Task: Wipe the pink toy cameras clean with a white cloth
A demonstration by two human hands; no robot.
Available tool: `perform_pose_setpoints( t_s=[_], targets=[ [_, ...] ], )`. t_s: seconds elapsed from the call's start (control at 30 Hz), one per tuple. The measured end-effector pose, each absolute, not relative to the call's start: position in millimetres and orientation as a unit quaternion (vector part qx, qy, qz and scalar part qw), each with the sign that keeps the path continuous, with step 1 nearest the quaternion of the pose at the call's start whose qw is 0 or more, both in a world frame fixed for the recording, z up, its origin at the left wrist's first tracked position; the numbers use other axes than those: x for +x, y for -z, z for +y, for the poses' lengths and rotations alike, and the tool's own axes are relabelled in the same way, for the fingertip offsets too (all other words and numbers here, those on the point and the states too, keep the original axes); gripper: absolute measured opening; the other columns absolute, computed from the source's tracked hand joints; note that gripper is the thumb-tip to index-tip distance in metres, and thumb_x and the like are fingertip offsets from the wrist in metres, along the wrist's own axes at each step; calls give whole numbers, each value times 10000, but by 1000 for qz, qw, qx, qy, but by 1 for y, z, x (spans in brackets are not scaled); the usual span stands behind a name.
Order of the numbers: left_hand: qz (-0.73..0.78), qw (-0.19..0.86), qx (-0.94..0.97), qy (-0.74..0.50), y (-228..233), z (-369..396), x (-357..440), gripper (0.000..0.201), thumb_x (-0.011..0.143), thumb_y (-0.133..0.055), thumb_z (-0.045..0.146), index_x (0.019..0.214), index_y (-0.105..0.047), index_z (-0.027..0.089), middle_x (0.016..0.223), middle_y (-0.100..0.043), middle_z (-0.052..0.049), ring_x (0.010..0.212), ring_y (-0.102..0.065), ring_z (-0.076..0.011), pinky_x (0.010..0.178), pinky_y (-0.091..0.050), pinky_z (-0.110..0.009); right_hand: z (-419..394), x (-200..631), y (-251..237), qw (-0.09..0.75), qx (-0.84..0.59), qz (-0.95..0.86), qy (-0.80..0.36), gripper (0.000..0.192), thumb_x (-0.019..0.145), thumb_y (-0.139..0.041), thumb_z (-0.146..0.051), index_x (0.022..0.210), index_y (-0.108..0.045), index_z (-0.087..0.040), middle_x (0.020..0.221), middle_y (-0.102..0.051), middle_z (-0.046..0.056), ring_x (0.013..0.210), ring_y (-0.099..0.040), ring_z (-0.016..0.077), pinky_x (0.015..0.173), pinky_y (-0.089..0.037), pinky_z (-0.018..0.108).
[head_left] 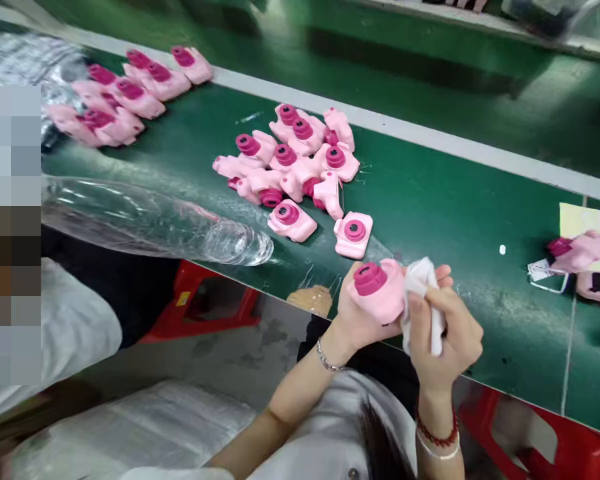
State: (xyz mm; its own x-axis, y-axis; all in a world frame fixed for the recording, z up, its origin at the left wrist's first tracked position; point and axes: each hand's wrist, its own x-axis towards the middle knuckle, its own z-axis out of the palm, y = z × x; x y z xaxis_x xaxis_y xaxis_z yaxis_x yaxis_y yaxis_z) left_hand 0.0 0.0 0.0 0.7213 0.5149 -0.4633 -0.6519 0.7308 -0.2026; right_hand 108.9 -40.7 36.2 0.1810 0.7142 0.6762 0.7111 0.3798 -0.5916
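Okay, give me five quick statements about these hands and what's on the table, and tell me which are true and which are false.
1. The left hand holds a pink toy camera. True.
2. The right hand holds a screwdriver. False: it holds a white cloth.
3. A small white piece lies on the green table, to the right of both hands. True.
4. The red bracelet is on the left hand's side. False: it is on the right hand's side.
5. The camera group at mid-table has green lens rings. False: they are dark pink.
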Motion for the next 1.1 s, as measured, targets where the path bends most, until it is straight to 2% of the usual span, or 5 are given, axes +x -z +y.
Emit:
perform_pose_setpoints(
  t_s=[0.23, 0.5, 0.73, 0.97, 1.1],
  targets=[
    [144, 933, -33, -327, -24, -7, 8, 477, 563, -873, 510, 810, -599, 206, 929, -717, -53, 980, -694, -251, 900, -522, -341, -38, 122, -38, 589, -666, -443, -113, 209, 974, -648, -385, 877, -695, -205, 699, -648, -38, 550, -536, 90, 505, -364, 232],
    [185, 815, 413, -363, -14, -4, -19, 918, 688, -804, 297, 1500, -379, 350, 1299, -643, -90, 1244, -622, -319, 929, -561, -421, -49, 150, -42, 678, -543, -294, -399, 420, 960, -619, -492, 668, -461, -234, 506, -340, -83, 438, -282, 93, 458, -255, 273],
    [151, 614, 700, -333, -13, -3, -23, 1285, 651, -692, 20, 1642, 4, 448, 1475, -512, -59, 1310, -565, -271, 1079, -479, -394, -52, 143, -39, 594, -617, -367, -364, 362, 922, -680, -507, 725, -646, -205, 568, -513, -40, 476, -405, 101, 425, -277, 249],
    [208, 566, 721, -342, -12, 6, -23, 1288, 638, -664, 25, 1649, 40, 402, 1479, -514, -75, 1240, -591, -242, 1047, -486, -373, -63, 143, -41, 514, -528, -640, -218, 163, 968, -636, -200, 994, -790, -250, 605, -546, -54, 487, -434, 62, 455, -303, 205],
    [236, 536, 724, -364, -18, 8, -21, 1263, 644, -638, 24, 1649, 37, 384, 1439, -527, -75, 1261, -571, -237, 1046, -491, -366, -78, 158, -25, 552, -607, -529, -216, 129, 952, -667, -292, 907, -779, -247, 646, -614, -33, 514, -511, 94, 472, -356, 227]
  ],
)
